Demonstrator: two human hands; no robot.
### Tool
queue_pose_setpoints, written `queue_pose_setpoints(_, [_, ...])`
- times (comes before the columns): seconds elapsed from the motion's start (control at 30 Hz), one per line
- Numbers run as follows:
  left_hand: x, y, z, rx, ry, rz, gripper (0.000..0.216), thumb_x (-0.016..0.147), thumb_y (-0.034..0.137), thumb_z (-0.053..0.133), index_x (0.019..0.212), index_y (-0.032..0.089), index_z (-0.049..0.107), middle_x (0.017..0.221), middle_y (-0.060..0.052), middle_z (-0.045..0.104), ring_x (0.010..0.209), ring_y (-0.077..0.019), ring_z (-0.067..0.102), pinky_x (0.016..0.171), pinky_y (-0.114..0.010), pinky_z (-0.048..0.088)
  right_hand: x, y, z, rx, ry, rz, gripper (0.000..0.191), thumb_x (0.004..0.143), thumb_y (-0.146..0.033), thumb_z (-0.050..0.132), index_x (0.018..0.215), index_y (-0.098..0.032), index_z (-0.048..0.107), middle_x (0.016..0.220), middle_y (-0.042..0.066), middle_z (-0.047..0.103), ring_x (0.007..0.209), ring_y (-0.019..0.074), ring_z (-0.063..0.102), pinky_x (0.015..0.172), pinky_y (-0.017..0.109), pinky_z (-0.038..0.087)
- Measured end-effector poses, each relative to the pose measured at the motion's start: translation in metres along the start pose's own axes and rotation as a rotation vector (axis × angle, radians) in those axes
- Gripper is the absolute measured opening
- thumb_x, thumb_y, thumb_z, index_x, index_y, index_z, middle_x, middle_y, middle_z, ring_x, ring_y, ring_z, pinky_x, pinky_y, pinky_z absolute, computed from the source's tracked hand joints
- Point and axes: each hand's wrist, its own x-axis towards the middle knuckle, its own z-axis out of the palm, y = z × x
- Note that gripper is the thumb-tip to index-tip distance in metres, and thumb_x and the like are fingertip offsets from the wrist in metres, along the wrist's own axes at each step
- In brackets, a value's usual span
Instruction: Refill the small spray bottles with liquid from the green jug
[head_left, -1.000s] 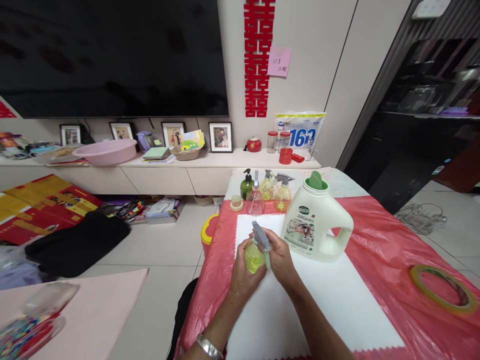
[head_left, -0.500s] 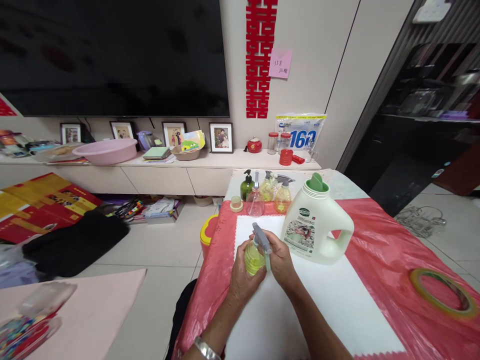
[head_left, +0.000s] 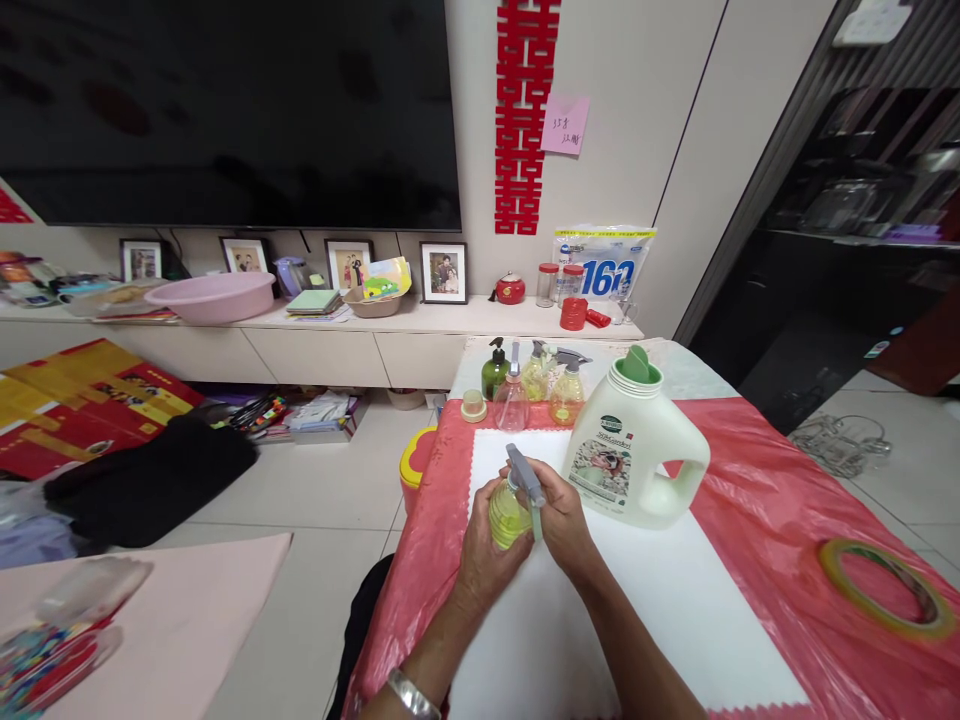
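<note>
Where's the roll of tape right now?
In the head view the roll of tape lies flat on the red table cover at the far right, well to the right of the white detergent jug and beyond the white mat.

One camera sits on the person's head, facing forward and down across the table (head_left: pixel 750 480) toward the wall (head_left: pixel 637 120), with the hands close below it.
</note>
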Motion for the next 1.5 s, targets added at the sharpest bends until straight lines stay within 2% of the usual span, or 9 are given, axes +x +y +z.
queue_pose_setpoints(0.2, [0.000, -0.005, 0.000, 0.013, 0.015, 0.026, 0.067, 0.073, 0.038, 0.071, 0.131, 0.019, 0.045, 0.134, -0.015, 0.058, 0.127, -0.0322, 0.057, 0.107, -0.053, 0.047, 0.000, 0.001, -0.002, -0.010, -0.013, -0.017, 0.034, 0.082, -0.040, 0.072, 0.112, -0.024, 0.072, 0.108, 0.007, 0.074, 0.100, 0.0215, 0.068, 0.095, 0.039, 0.053])
queue_pose_setpoints(0.63, [-0.001, 0.005, -0.001, 0.068, -0.010, 0.062, 0.066, 0.074, 0.041, 0.069, 0.132, 0.018, 0.046, 0.131, -0.016, 0.061, 0.122, -0.0319, 0.061, 0.103, -0.051, 0.049, -0.002, -0.007, -0.008, -0.062, -0.026, -0.073, 0.029, 0.078, -0.030, 0.075, 0.107, -0.026, 0.073, 0.111, 0.006, 0.069, 0.104, 0.0211, 0.065, 0.095, 0.036, 0.052])
queue_pose_setpoints(0.87, [-0.003, 0.013, -0.004, 0.016, -0.120, 0.058, 0.066, 0.077, 0.042, 0.068, 0.135, 0.020, 0.044, 0.130, -0.013, 0.062, 0.120, -0.0301, 0.061, 0.101, -0.048, 0.050, -0.005, -0.010, -0.012, -0.095, -0.034, -0.095, 0.027, 0.078, -0.027, 0.074, 0.105, -0.028, 0.073, 0.104, 0.003, 0.068, 0.099, 0.0192, 0.065, 0.091, 0.033, 0.053])
queue_pose_setpoints(1.03, [-0.003, 0.013, -0.003, -0.024, -0.142, 0.080, 0.067, 0.080, 0.042, 0.066, 0.138, 0.020, 0.041, 0.133, -0.014, 0.059, 0.122, -0.0301, 0.060, 0.102, -0.047, 0.050, -0.007, -0.009, -0.013, -0.110, -0.023, -0.096, 0.027, 0.080, -0.025, 0.072, 0.107, -0.028, 0.073, 0.103, 0.002, 0.067, 0.097, 0.0182, 0.065, 0.089, 0.031, 0.052])
queue_pose_setpoints(1.27, [-0.005, 0.017, -0.002, 0.001, -0.105, 0.048, 0.067, 0.077, 0.038, 0.070, 0.136, 0.020, 0.043, 0.132, -0.016, 0.060, 0.120, -0.0323, 0.061, 0.100, -0.050, 0.051, -0.011, -0.008, -0.012, -0.143, -0.023, -0.089, 0.032, 0.082, -0.024, 0.070, 0.114, -0.029, 0.072, 0.110, 0.003, 0.068, 0.100, 0.0185, 0.064, 0.090, 0.031, 0.051])
queue_pose_setpoints(1.5, [-0.005, 0.019, 0.001, 0.034, -0.073, -0.009, 0.068, 0.075, 0.034, 0.074, 0.135, 0.021, 0.045, 0.129, -0.013, 0.062, 0.117, -0.0297, 0.064, 0.099, -0.047, 0.054, -0.011, -0.007, -0.012, -0.158, -0.028, -0.092, 0.035, 0.083, -0.026, 0.069, 0.118, -0.030, 0.071, 0.113, 0.004, 0.068, 0.102, 0.0199, 0.064, 0.091, 0.033, 0.052])
